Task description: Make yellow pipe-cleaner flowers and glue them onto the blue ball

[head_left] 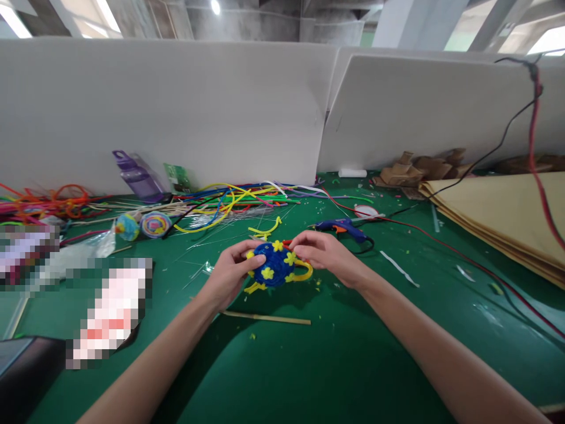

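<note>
A round blue pipe-cleaner ornament [277, 272] with several yellow flowers on it is held above the green table. From its right side sticks out a yellow loop [304, 271], and a yellow piece [255, 288] juts from its lower left. My left hand [236, 265] grips the ornament's left side, thumb on the front and fingers behind. At the upper right edge, the fingertips of my right hand [324, 253] are pinched together against the ornament. A bit of red [286, 242] shows beside them; whether it belongs to the ornament I cannot tell.
Just behind my right hand lies a blue glue gun [342, 227] with its cord. A thin stick [267, 318] is in front of me. Pipe cleaners [220, 203] and a purple bottle [138, 176] are at the back; brown paper sheets [498, 218] lie at right.
</note>
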`<state>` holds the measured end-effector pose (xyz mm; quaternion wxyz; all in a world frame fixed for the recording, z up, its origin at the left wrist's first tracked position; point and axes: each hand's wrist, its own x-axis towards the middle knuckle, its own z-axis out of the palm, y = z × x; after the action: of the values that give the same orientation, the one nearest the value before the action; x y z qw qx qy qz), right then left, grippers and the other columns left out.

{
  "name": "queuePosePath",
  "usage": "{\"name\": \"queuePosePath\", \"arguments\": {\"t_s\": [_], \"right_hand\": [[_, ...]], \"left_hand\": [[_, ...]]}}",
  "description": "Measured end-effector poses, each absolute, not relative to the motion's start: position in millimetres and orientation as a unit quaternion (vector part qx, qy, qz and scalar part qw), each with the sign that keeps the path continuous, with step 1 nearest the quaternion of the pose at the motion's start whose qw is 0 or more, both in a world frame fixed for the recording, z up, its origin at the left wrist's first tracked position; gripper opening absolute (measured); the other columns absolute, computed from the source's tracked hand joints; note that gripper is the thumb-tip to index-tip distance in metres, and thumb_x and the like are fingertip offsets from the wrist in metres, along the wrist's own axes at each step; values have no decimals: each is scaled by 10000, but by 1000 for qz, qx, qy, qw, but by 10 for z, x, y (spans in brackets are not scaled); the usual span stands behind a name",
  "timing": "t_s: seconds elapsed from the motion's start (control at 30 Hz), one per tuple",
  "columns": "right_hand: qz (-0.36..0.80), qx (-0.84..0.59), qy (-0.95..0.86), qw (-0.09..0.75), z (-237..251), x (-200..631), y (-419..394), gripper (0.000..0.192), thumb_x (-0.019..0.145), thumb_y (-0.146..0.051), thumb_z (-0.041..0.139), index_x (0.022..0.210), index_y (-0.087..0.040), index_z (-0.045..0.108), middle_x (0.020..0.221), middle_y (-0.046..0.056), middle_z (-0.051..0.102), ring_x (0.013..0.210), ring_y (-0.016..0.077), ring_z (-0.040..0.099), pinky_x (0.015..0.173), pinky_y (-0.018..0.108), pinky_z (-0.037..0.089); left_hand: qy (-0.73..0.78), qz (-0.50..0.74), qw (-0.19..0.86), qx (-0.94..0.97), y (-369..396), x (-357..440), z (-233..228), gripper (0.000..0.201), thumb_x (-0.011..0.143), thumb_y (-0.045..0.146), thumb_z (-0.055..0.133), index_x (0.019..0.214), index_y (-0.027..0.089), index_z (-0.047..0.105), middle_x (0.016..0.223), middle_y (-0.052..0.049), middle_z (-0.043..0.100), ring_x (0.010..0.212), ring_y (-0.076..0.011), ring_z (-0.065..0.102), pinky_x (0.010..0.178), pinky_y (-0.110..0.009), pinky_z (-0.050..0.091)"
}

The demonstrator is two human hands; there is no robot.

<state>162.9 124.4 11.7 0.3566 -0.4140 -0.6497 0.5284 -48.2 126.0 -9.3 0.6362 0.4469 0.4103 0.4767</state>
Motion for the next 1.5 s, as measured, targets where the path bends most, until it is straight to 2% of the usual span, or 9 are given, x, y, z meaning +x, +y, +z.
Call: {"name": "queuePosePath", "arguments": {"t_s": [0.27, 0.37, 0.53, 0.8, 1.07, 1.17, 1.27, 1.33, 1.5], "right_hand": [[461, -403, -721, 323, 15, 1622, 1261, 228, 738, -374, 631, 829, -176, 566, 826, 18, 558, 756, 137, 507, 670, 273, 425], [437, -399, -736, 330, 55, 1638, 1253, 290, 738, -378, 643, 943, -187, 568, 919, 38, 581, 810, 154, 534, 675, 278, 437], [136, -396, -781, 463, 87, 1607, 1183, 161, 802, -270, 583, 951, -211, 589, 953, 58, 581, 926, 199, 510, 797, 359, 420], [-77, -337, -868, 356, -21, 1474, 1081, 158, 868, -169, 457, 911, -170, 609, 890, 88, 608, 890, 219, 479, 782, 381, 385], [82, -450, -724, 516, 91, 1577, 1170, 208, 921, -211, 360, 748, -182, 471, 767, 40, 508, 749, 155, 474, 698, 302, 379], [184, -467, -719, 480, 68, 1627, 1230, 289, 918, -281, 384, 652, -186, 447, 671, 9, 480, 632, 125, 447, 608, 272, 354], [266, -454, -704, 478, 14, 1617, 1276, 115, 827, -293, 538, 858, -182, 547, 810, 23, 552, 709, 132, 499, 599, 254, 374], [324, -456, -679, 476, -18, 1595, 1299, 217, 806, -304, 558, 986, -182, 562, 901, 39, 577, 780, 141, 523, 636, 256, 394], [529, -445, -586, 423, -79, 1564, 1331, 251, 790, -413, 564, 815, -165, 597, 764, 6, 559, 665, 108, 488, 609, 253, 376]], "left_hand": [[395, 477, 631, 466, 1234, -452, -104, 251, 597, 199, 777, 831, 168, 691, 843, -24, 687, 685, -128, 618, 639, -227, 491], [402, 480, 615, 479, 1232, -453, -106, 266, 600, 198, 773, 850, 177, 684, 819, -11, 675, 685, -125, 610, 645, -227, 493], [455, 488, 506, 546, 1194, -427, -49, 293, 598, 192, 772, 877, 182, 685, 808, -11, 668, 668, -128, 598, 612, -219, 481], [449, 452, 472, 609, 1094, -313, -2, 303, 592, 163, 762, 889, 193, 706, 805, -36, 697, 703, -168, 610, 610, -233, 451], [472, 454, 495, 571, 1140, -340, -56, 276, 644, 253, 749, 907, 193, 691, 818, -32, 686, 686, -144, 592, 613, -229, 461], [469, 498, 520, 512, 1178, -366, -80, 241, 689, 293, 720, 904, 190, 693, 797, -16, 678, 691, -121, 578, 612, -198, 449], [458, 531, 550, 454, 1210, -387, -81, 253, 699, 310, 713, 916, 182, 700, 828, -15, 679, 709, -108, 566, 607, -178, 441], [444, 532, 577, 432, 1223, -396, -76, 269, 700, 308, 713, 935, 177, 700, 857, -22, 679, 709, -102, 563, 602, -176, 446], [434, 522, 606, 415, 1227, -395, -71, 271, 694, 278, 723, 939, 166, 699, 873, -32, 676, 679, -85, 560, 597, -170, 464]]}}
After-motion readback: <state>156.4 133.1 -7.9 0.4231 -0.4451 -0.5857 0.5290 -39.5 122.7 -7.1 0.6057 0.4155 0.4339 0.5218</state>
